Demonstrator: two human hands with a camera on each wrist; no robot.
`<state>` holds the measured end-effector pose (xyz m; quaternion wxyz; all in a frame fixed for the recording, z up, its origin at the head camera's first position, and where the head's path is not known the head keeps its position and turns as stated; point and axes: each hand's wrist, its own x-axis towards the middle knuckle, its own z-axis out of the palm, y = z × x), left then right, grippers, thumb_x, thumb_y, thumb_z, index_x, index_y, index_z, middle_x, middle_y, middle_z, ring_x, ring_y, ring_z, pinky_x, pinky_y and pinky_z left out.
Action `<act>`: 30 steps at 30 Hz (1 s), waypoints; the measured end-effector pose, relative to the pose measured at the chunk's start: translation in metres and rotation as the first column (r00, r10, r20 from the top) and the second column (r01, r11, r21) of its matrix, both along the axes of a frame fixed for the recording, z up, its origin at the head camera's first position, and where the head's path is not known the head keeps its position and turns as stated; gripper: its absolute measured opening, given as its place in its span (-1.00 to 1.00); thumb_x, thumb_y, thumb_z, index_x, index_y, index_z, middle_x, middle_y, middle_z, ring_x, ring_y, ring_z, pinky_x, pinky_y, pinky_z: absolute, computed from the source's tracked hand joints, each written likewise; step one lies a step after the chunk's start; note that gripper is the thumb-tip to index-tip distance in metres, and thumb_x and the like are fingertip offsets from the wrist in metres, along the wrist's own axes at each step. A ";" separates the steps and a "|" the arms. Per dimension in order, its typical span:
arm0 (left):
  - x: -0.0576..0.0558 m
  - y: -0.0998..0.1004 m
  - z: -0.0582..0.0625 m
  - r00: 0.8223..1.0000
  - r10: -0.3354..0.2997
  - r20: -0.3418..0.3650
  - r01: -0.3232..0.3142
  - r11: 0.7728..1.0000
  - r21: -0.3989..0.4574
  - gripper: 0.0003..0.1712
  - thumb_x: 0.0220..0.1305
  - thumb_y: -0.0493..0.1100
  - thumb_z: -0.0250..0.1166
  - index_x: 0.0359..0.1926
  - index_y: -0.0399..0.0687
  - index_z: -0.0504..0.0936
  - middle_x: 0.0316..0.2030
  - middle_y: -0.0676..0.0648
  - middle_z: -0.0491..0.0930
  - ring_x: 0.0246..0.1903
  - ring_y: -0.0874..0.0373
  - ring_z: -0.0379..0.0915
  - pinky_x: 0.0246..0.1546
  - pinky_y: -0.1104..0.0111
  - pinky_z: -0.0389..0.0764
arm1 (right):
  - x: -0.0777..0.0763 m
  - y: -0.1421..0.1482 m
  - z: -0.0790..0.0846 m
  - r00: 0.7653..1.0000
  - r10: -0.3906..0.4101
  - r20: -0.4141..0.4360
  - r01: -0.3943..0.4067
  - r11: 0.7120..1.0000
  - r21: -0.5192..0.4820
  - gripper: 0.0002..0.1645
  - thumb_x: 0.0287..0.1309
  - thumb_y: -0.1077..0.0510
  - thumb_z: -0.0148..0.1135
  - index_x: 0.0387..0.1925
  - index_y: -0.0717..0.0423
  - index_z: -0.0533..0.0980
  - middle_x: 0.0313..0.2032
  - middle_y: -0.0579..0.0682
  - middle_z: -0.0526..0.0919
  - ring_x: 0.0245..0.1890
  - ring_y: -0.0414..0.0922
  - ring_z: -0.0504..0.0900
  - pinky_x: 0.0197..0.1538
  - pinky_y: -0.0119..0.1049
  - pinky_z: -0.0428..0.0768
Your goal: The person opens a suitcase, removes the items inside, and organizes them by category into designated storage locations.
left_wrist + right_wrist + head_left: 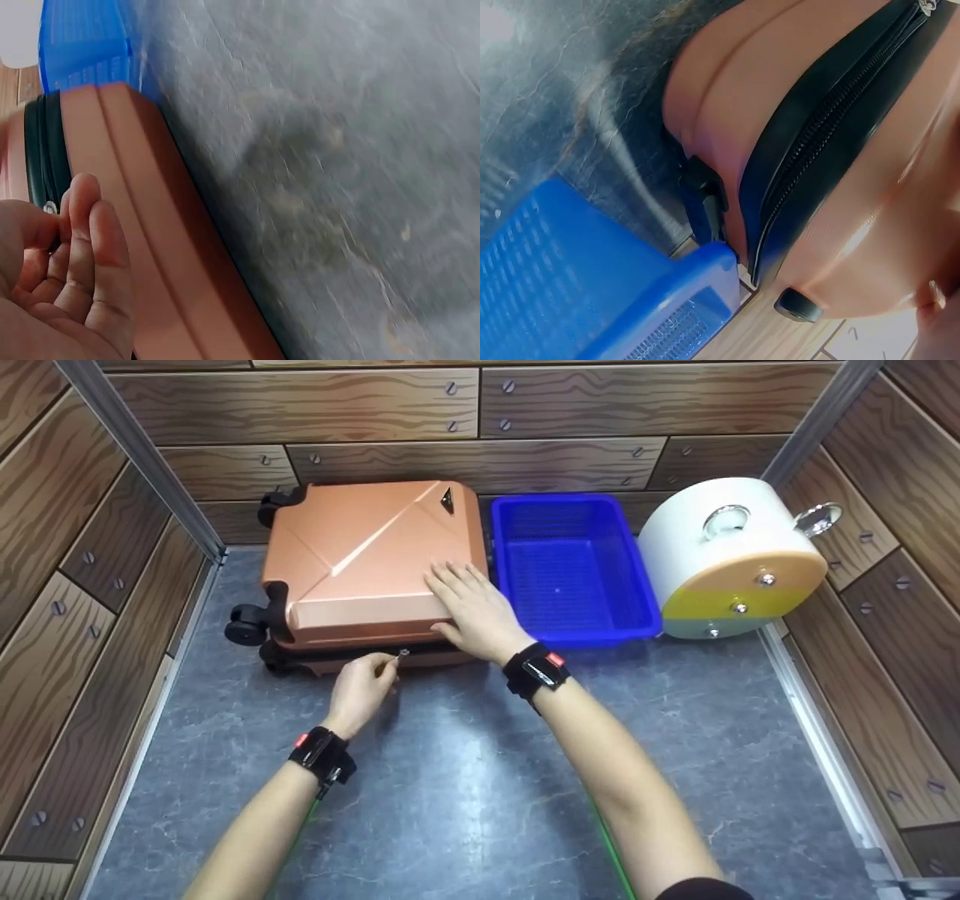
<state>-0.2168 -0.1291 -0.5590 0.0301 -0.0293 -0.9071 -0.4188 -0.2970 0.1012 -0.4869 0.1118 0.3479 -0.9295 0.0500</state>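
A copper-coloured hard-shell suitcase [367, 536] lies flat on the floor, its black wheels [246, 626] to the left. In the head view my left hand [356, 690] is at its near side and pinches a small metal zipper pull [403, 653] between thumb and fingers. The pull is mostly covered by the thumb in the left wrist view. My right hand [480, 611] rests on the top shell near the right front corner, with fingers extended. A black zipper [817, 131] runs along the side and round the corner in the right wrist view.
Right of the suitcase, close beside it, stands a blue plastic basket [652, 622]. Beyond the basket is a white drum-shaped object [675, 536] with a striped front and metal rings. Wood-patterned walls [360, 405] enclose the grey marbled floor [450, 795].
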 end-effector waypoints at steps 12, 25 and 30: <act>0.006 -0.047 -0.002 0.995 0.085 -0.059 -0.086 0.996 -0.005 -0.73 0.50 -0.12 0.23 -0.05 -0.19 0.77 -0.46 0.00 0.70 -0.52 0.18 0.64 -0.45 0.28 0.64 | 0.003 0.002 -0.002 0.999 -0.030 -0.022 0.030 1.000 0.005 -0.02 0.41 -0.27 0.14 0.61 0.11 0.04 0.58 0.09 0.05 0.58 0.06 -0.01 0.58 -0.06 -0.16; 0.015 -0.111 -0.008 0.968 0.230 -0.105 -0.236 0.971 -0.049 -0.73 0.51 -0.14 0.20 -0.04 -0.21 0.75 -0.39 -0.11 0.72 -0.48 0.10 0.63 -0.43 0.29 0.59 | 0.008 0.001 -0.001 0.999 -0.048 -0.025 0.048 0.999 0.013 -0.02 0.41 -0.29 0.14 0.60 0.10 0.05 0.58 0.09 0.07 0.58 0.07 0.00 0.58 -0.06 -0.15; 0.016 -0.131 -0.010 0.957 0.254 -0.139 -0.265 0.962 -0.068 -0.72 0.53 -0.16 0.17 -0.03 -0.22 0.74 -0.36 -0.15 0.70 -0.40 0.00 0.61 -0.25 0.15 0.53 | 0.008 0.001 -0.002 0.998 -0.042 -0.040 0.043 0.999 0.013 -0.02 0.41 -0.28 0.13 0.60 0.10 0.05 0.57 0.09 0.08 0.57 0.07 0.01 0.58 -0.06 -0.13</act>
